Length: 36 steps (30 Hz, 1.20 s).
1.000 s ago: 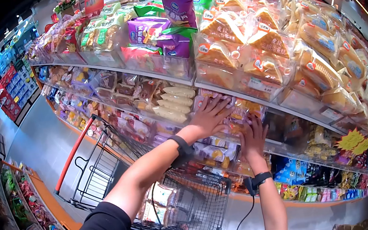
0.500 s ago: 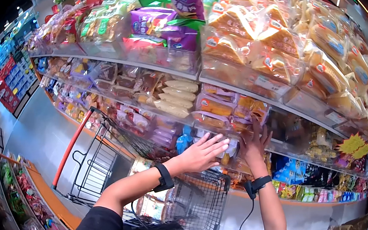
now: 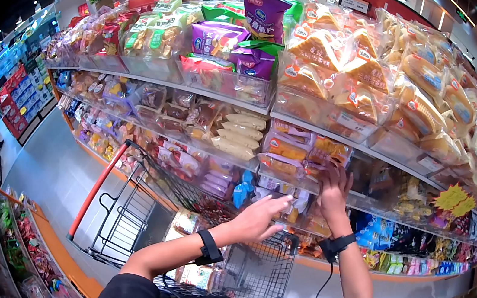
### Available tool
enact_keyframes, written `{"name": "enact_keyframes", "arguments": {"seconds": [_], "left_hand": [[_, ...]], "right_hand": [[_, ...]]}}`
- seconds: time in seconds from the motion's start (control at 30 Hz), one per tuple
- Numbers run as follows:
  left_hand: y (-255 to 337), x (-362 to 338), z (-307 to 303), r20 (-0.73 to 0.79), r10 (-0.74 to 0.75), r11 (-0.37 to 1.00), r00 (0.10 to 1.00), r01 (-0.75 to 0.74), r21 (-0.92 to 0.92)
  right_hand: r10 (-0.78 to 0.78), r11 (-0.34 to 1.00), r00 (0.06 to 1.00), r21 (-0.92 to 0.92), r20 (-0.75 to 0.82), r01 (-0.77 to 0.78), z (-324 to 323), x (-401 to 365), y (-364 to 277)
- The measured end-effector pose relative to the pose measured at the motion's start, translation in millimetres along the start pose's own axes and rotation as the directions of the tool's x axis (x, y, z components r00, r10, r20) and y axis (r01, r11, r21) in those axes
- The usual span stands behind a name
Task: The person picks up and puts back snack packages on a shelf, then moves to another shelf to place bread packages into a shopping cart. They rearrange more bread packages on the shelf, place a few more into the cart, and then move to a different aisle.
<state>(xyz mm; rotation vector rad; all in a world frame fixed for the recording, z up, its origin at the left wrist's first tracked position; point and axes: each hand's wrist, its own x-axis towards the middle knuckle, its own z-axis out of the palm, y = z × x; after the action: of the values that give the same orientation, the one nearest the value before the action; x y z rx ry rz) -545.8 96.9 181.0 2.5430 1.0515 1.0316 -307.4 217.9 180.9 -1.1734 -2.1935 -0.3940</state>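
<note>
Left hand [image 3: 257, 218] has dropped off the shelf packets since a second ago. It's now lower and further left, hovering over the far rim of the black wire shopping cart with the red handle [image 3: 138, 215]. Right hand [image 3: 333, 192] has barely shifted and is still up at the middle shelf.

- Left: fingers straight and slightly apart, palm down, holding nothing. The fingertips [image 3: 285, 201] point right, toward the shelf front.
- Right: fingers spread and pointing up, with the fingertips resting on the clear plastic packets of orange-yellow cakes [image 3: 331, 149]. The back of the hand faces the camera and nothing is curled round a packet. Whether the palm side presses in can't be seen.
- Key relation: the cake packets sit directly above the right hand's fingers, touching. From the left hand they're up and to the right, clearly apart, so the right hand is the nearer one.
- The packets' long side looks to run along the shelf front, across the right fingers.
- Small blue packets [image 3: 243, 190] sit on the shelf just above the left wrist, untouched.
- There's a black wristband on each arm, and the right one [image 3: 334, 245] trails a cable.
</note>
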Motion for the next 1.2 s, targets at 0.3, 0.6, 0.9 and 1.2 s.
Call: {"name": "enact_keyframes", "arguments": {"seconds": [0.3, 0.6, 0.9, 1.2], "left_hand": [[0, 18, 27, 0.017, -0.431, 0.519, 0.902, 0.263, -0.813], [8, 15, 33, 0.051, -0.627, 0.384, 0.777, 0.365, -0.848], [-17, 11, 26, 0.175, -0.665, 0.221, 0.726, 0.415, -0.882], [-7, 12, 30, 0.112, -0.683, 0.317, 0.722, 0.431, -0.845]], "right_hand": [[0.188, 0.606, 0.906, 0.681, 0.378, -0.410, -69, -29, -76], [0.232, 0.116, 0.724, 0.721, 0.649, -0.683, -46, -69, -79], [0.218, -0.051, 0.664, 0.688, 0.715, -0.724, -50, -69, -62], [0.256, -0.096, 0.696, 0.734, 0.671, -0.673, -39, -70, -72]]}}
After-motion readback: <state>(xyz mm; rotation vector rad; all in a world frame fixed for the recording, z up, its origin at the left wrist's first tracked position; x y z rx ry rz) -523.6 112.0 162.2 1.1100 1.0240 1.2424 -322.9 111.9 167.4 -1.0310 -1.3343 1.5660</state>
